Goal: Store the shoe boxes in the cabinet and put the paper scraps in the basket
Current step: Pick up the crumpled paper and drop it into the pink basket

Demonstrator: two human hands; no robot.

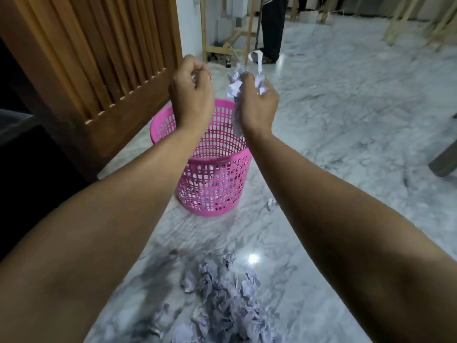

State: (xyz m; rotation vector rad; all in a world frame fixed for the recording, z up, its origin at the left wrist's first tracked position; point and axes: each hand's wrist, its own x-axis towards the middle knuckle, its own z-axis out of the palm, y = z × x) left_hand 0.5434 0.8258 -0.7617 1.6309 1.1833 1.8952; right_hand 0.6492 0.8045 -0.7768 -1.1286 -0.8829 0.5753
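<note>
Hovering above the basket (212, 154), both hands are raised over its open mouth, which suggests a drop is the step in hand. The right hand (257, 105) has its fingers (247, 79) closed around a bunch of crumpled scraps (235, 85); white ends stick out above and below the fist, and one strip hangs down toward the basket's rim. It sits just over the basket's far right edge, so a release there could send some pieces outside the rim; a slight move toward the basket's middle would be safer, in my judgement. The left hand (191, 95) is curled into a fist above the basket's far left edge. A bit of white shows between its fingers, so it probably holds a small scrap, though I cannot tell for sure.

Through the mesh wall, pale shapes low in the basket look like paper already inside. One loose scrap (271, 203) lies on the floor (346, 107) just to the right of the basket's base. A larger pile (217, 300) of crumpled paper lies on the floor nearer the person than the basket, so much of the paper job is left. A wooden slatted door (99, 53) stands left of the basket. No shoe boxes are visible. Beyond the basket, another person's legs (272, 28) stand on the floor.
</note>
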